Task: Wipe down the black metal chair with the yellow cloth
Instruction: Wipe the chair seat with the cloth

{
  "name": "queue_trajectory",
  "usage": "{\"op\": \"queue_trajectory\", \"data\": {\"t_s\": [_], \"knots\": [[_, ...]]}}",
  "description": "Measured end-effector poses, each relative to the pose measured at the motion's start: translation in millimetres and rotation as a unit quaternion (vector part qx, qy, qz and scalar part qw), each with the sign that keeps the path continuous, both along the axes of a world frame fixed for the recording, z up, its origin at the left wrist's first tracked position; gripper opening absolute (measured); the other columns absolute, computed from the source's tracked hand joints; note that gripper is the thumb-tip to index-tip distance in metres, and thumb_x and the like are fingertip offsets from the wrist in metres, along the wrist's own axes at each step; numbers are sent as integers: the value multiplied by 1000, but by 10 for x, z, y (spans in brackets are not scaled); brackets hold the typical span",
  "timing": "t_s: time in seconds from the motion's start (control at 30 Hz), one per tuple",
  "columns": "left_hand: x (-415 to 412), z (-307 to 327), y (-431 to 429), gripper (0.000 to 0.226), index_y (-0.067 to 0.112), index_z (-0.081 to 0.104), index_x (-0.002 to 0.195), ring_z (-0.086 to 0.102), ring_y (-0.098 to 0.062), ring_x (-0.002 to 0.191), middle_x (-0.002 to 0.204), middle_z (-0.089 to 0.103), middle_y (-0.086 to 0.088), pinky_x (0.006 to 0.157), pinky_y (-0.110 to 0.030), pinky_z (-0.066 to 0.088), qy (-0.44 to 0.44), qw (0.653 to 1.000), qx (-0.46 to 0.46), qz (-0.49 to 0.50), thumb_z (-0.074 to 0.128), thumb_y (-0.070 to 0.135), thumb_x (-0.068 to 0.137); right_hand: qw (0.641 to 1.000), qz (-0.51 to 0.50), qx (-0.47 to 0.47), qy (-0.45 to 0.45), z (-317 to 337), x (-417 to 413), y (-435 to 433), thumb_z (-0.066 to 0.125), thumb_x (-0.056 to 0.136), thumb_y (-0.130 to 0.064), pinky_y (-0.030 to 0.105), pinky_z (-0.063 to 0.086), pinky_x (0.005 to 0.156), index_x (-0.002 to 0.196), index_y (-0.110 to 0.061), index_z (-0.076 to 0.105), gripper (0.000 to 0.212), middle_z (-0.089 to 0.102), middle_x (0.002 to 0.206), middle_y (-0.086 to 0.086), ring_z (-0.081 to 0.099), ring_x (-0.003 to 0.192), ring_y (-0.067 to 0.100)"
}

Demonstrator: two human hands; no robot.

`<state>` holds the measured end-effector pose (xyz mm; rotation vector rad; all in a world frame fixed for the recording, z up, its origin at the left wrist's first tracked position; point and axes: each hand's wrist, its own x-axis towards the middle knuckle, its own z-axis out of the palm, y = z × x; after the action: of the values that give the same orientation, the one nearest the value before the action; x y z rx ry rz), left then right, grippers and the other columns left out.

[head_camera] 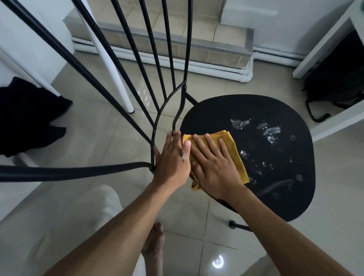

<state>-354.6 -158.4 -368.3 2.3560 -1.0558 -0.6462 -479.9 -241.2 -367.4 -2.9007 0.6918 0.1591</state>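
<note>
The black metal chair's round seat (pixel 279 172) fills the centre right, with wet streaks and droplets on it. Its thin backrest rods (pixel 163 108) rise toward me on the left. A folded yellow cloth (pixel 236 152) lies on the seat's near-left part. My right hand (pixel 215 166) presses flat on the cloth, fingers spread. My left hand (pixel 173 158) rests at the seat's left edge where the rods join, thumb touching the cloth's corner; whether it grips the frame I cannot tell.
A white table leg (pixel 115 69) stands behind the backrest. Dark clothing (pixel 23 115) lies at the left. A black bag (pixel 344 81) sits under a white shelf unit at the right. A radiator (pixel 159 42) runs along the far wall. My bare foot (pixel 154 248) is on the tiled floor.
</note>
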Motion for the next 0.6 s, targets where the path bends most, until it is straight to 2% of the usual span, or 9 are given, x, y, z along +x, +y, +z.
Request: {"op": "queue_trajectory", "data": {"t_s": [0.17, 0.3, 0.37, 0.47, 0.6], "knots": [[-8, 7, 15, 81, 16, 7, 155, -6, -7, 148, 162, 9, 3, 113, -42, -18, -10, 1000, 2, -6, -6, 58, 87, 998, -48, -6, -28, -30, 397, -305, 10, 100, -47, 49, -2, 121, 154, -29, 4, 57, 0, 162, -5, -8, 149, 21], [-41, 24, 10, 78, 15, 10, 154, -3, -10, 149, 162, 13, 1, 110, -40, -18, -52, 999, 3, 1, -2, 57, 90, 994, -96, -6, -46, -64, 571, -615, 13, 99, -46, 47, -3, 121, 153, -31, 6, 57, 1, 163, -5, -7, 149, 20], [-30, 18, -64, 76, 13, 13, 154, -2, -12, 149, 161, 15, -1, 114, -44, -15, -68, 998, 11, 12, -1, 54, 91, 991, -120, -2, -57, -73, 612, -673, 14, 99, -47, 48, -2, 121, 153, -31, 8, 57, 2, 162, -5, -6, 149, 20], [12, 10, -261, 76, 12, 3, 154, -9, -12, 149, 163, 1, -3, 119, -47, -9, -43, 999, 29, 14, -6, 53, 91, 989, -125, 0, -75, -78, 592, -657, 15, 100, -48, 47, -3, 121, 153, -31, 10, 56, 3, 162, -5, -6, 149, 19], [49, -13, -456, 85, 16, -8, 153, -24, -13, 145, 160, -19, 0, 118, -47, -11, -35, 999, 15, -28, -16, 63, 84, 991, -120, 7, -57, -80, 406, -584, 13, 100, -48, 44, -6, 121, 154, -31, 5, 57, -2, 162, -5, -10, 149, 18]]}}
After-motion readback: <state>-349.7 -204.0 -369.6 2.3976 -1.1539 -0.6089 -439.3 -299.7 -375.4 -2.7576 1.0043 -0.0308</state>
